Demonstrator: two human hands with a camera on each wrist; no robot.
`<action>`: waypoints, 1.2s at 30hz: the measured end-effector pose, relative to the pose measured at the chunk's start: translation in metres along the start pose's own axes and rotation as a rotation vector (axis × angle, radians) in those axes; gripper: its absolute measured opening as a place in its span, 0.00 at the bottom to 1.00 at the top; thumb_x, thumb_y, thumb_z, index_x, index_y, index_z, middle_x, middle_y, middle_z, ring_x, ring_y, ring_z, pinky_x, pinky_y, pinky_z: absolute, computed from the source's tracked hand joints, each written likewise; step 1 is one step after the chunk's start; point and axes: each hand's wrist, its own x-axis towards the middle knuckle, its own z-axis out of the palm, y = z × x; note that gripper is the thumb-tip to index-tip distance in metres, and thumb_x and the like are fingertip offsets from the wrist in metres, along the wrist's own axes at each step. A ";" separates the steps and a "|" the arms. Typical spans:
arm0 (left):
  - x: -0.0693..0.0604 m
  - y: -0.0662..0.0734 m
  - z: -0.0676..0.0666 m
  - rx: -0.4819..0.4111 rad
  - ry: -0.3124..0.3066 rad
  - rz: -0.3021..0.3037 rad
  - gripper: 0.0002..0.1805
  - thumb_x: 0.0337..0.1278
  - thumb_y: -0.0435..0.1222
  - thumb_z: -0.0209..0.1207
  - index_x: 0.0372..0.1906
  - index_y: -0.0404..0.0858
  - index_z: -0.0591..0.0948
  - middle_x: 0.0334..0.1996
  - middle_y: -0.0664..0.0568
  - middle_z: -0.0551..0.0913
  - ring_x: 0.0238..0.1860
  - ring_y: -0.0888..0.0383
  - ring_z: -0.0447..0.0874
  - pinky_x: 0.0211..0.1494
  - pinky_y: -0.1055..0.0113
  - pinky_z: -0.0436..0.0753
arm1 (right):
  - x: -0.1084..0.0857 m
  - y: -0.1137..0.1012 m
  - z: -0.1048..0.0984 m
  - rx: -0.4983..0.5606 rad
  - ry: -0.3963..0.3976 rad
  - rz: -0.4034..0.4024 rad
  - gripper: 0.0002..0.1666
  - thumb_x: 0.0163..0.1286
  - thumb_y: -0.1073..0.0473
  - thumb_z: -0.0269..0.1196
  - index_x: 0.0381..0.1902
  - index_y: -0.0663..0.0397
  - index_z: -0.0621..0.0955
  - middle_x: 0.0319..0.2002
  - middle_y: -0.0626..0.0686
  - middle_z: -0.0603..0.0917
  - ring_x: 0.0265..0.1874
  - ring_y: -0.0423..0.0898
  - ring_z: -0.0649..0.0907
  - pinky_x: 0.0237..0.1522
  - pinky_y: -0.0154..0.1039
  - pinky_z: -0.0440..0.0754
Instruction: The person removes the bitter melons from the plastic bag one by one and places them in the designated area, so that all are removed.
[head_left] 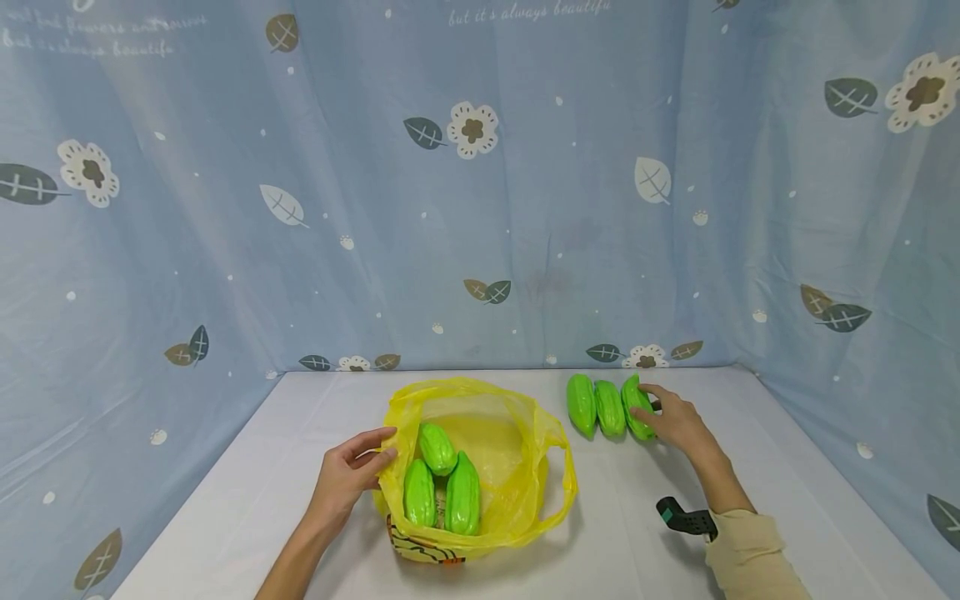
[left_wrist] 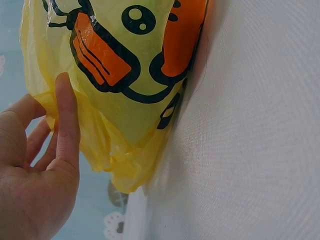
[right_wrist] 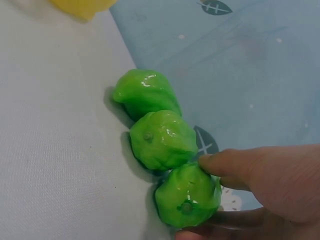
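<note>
A yellow plastic bag [head_left: 517, 521] stands with its mouth open, and three glossy green ridged gourds [head_left: 462, 500] lie inside it. At its left rim my left hand [head_left: 347, 473] pinches the plastic between thumb and fingers; the left wrist view shows the thumb [left_wrist: 67, 120] along the outside of the bag [left_wrist: 120, 115]. Three more such gourds lie in a row at the back right. My right hand [head_left: 678, 421] grips the rightmost gourd [head_left: 636, 408], thumb on one side and fingers on the other. In the right wrist view this gourd [right_wrist: 187, 197] touches the middle one [right_wrist: 162, 140].
A white cloth [head_left: 600, 508] covers the table. Blue patterned curtain [head_left: 525, 208] stands behind and at both sides. The bag's loop handle [head_left: 566, 492] sticks out on the right. A black device [head_left: 686, 518] is worn at the right wrist.
</note>
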 end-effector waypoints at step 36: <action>0.000 -0.004 0.000 -0.003 -0.010 0.008 0.23 0.58 0.41 0.67 0.58 0.42 0.80 0.49 0.55 0.85 0.39 0.62 0.86 0.34 0.62 0.87 | -0.015 -0.032 -0.029 -0.040 0.040 -0.070 0.37 0.72 0.48 0.59 0.70 0.64 0.66 0.60 0.77 0.73 0.54 0.71 0.79 0.42 0.59 0.83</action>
